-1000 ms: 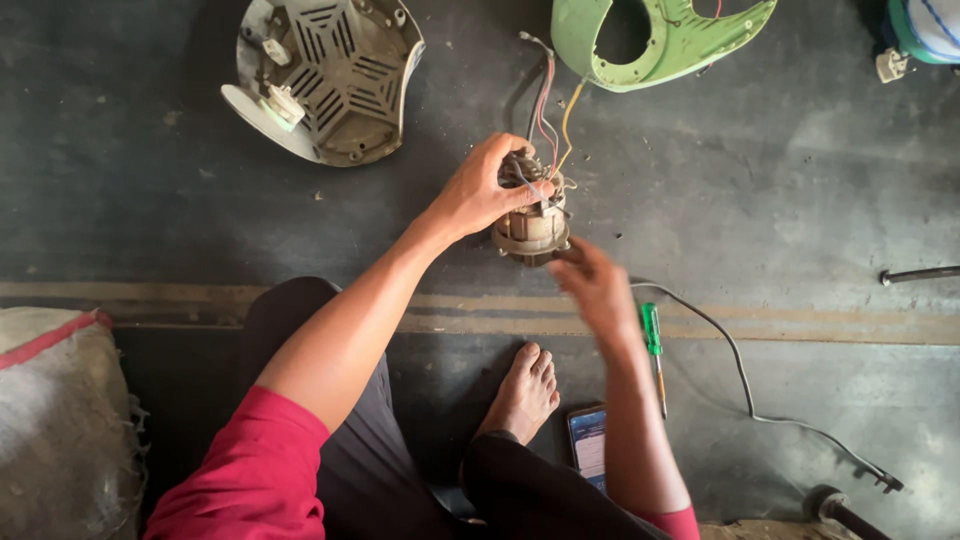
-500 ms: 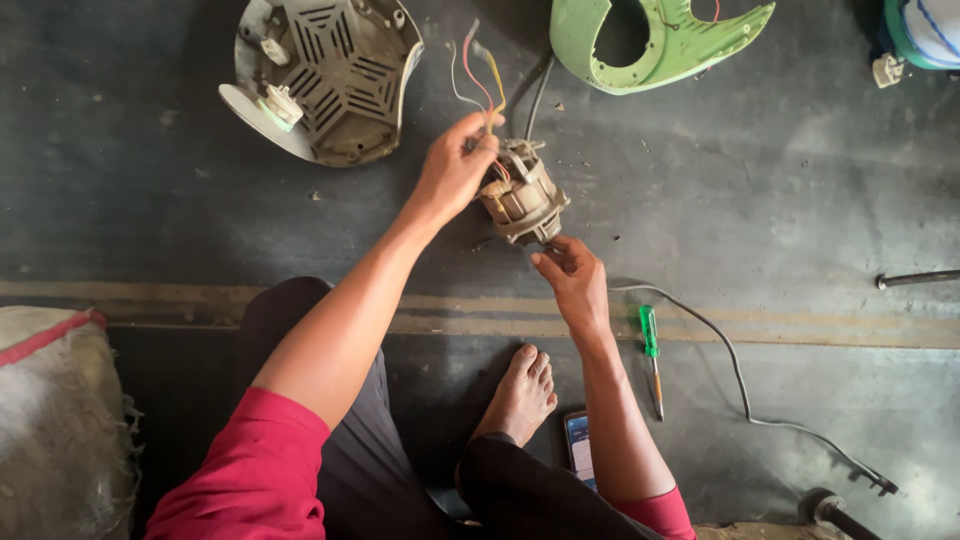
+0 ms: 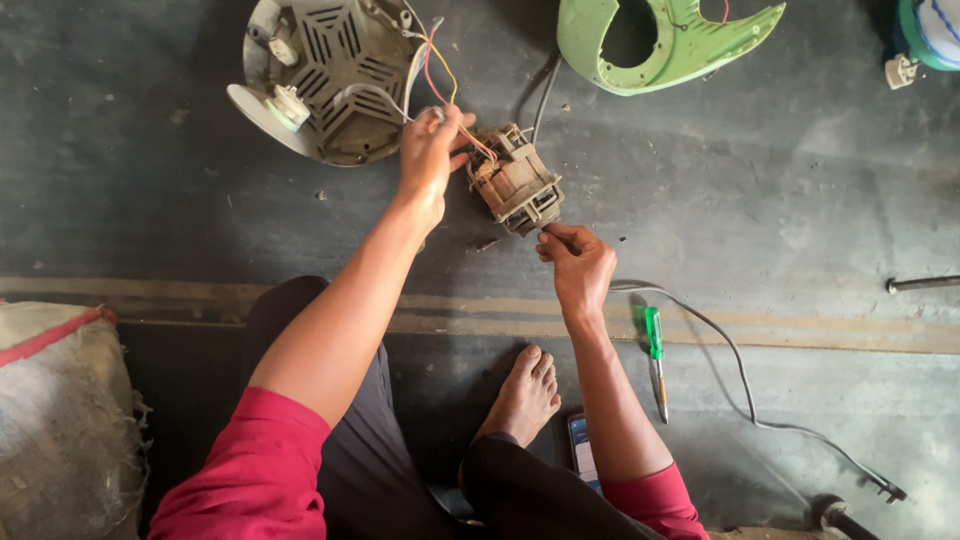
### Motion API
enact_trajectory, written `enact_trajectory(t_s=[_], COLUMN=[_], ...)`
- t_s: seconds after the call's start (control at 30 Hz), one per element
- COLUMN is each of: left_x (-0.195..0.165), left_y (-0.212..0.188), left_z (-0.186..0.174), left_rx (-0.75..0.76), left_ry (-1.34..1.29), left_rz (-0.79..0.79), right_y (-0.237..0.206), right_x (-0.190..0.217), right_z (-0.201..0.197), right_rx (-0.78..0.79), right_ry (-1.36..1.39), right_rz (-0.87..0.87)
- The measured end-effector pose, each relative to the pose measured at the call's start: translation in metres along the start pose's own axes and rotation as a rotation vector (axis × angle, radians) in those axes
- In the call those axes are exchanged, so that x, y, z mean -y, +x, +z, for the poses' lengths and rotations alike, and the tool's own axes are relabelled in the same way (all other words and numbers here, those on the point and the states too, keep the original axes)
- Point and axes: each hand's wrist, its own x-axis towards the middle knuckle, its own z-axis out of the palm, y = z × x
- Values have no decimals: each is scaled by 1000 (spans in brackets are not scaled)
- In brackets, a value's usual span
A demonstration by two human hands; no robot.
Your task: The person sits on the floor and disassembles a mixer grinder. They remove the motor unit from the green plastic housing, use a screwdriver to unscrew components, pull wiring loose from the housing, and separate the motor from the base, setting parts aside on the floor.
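I see the small motor [image 3: 514, 180] tilted just above the dark floor [image 3: 760, 200], its red and yellow wires [image 3: 440, 75] pinched in my left hand [image 3: 430, 150], whose grip is closed on them, while my right hand [image 3: 575, 262] pinches narrowly at the motor's lower end. Beside it lie a round grey vented housing [image 3: 330, 75] to the left and a green plastic shell [image 3: 665, 40] at the top. Nearer my bare foot [image 3: 522, 395] are a green-handled screwdriver [image 3: 654, 345], a grey cable [image 3: 740, 370], a phone [image 3: 582, 450] and a sack [image 3: 60, 410] at far left.
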Motion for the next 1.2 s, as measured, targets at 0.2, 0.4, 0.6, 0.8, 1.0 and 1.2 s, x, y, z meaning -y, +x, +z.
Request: enact_trajectory(t_s=[0.2, 0.4, 0.6, 0.8, 1.0, 1.2], left_x=[9, 25, 36, 34, 33, 31], left_y=[1, -16, -26, -28, -27, -23], left_z=[4, 17, 28, 27, 26, 24], left_rx=[-174, -103, -29, -20, -11, 9], left_ry=[-12, 337, 734, 738, 729, 762], left_rz=[-106, 125, 217, 200, 208, 185], right_y=[-2, -11, -5, -1, 0, 10], right_x=[-6, -3, 11, 16, 15, 15], right_z=[-13, -27, -10, 14, 6, -6], right_rx=[112, 101, 99, 137, 192, 98], right_ry=[45, -26, -284, -293, -179, -29], right_rz=[-71, -96, -344, -328, -290, -189])
